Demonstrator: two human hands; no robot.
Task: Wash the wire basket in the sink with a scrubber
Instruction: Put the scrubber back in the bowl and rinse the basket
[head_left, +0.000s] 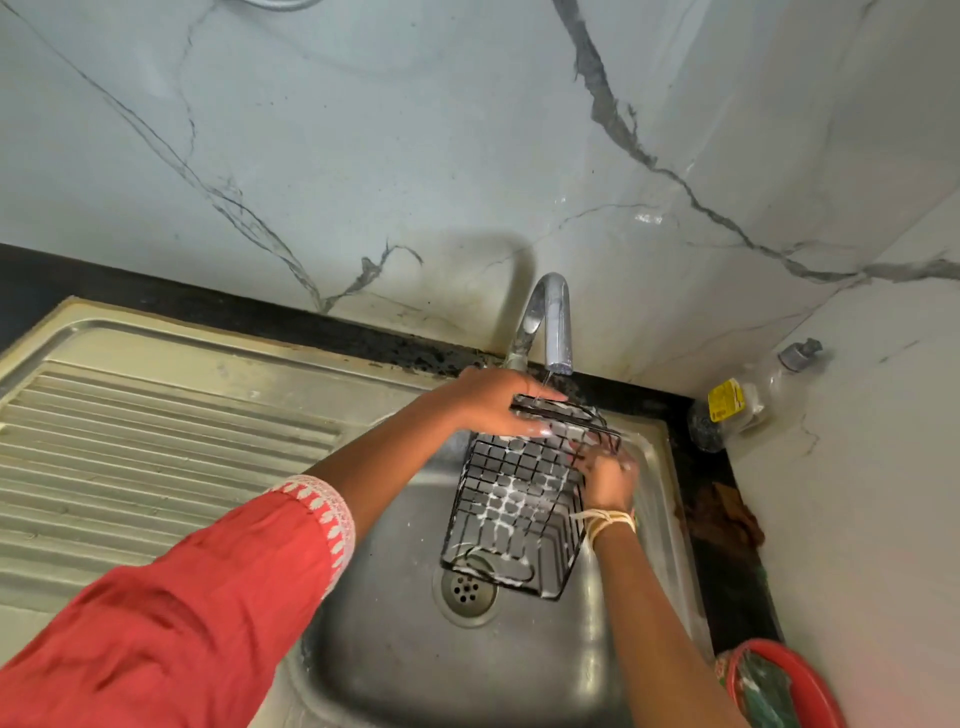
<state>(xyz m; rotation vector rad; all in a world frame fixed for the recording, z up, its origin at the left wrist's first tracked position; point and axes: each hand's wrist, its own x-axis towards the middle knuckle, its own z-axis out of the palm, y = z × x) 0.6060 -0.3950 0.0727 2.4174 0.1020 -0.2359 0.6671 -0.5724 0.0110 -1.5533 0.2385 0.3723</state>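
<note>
Currently the left hand (491, 402) grips the far rim of the soapy black wire basket (524, 493), held tilted over the sink (384, 639) under the tap (550, 322), while right hand (608, 475) fingers curl against its right side.

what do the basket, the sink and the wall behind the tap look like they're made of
Wire basket: thin metal wire in a grid, apparently black-coated, streaked with white suds.
Sink: looks like stainless steel, brushed grey with dull reflections and a ribbed, pressed drainboard.
Wall: glossy white slabs with dark veins, marble or marble-look tile; which one cannot be told.
</note>
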